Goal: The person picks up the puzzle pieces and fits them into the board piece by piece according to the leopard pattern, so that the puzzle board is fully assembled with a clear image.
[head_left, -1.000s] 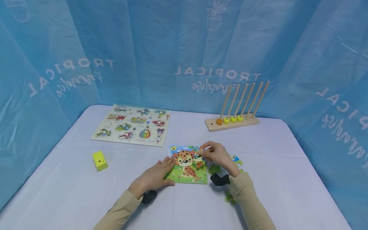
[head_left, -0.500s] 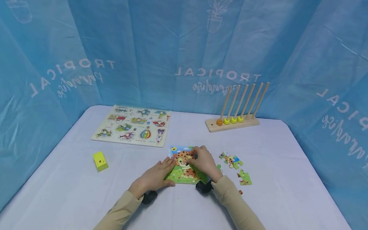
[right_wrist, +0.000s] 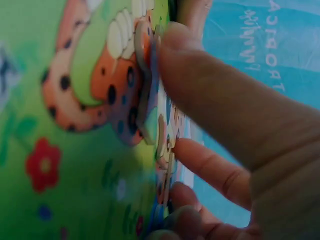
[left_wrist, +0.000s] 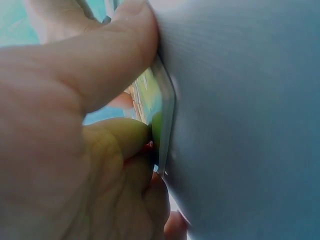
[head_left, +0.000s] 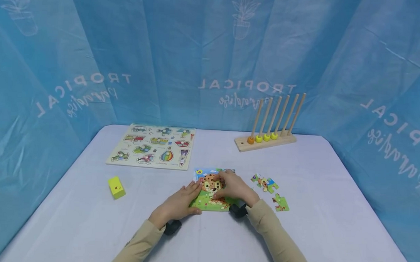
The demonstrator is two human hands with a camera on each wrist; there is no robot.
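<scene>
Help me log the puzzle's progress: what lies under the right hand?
Under the right hand is the leopard jigsaw puzzle. The right wrist view shows jigsaw pieces by the fingers; from the head view, the hand covers part of the puzzle's right side, unseen there.

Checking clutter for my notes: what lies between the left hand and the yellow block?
In the head view, only bare white tabletop lies between the left hand and the yellow block.

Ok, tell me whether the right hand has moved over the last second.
Yes: the right hand has moved leftward and nearer the camera, away from the bead stand.
</scene>
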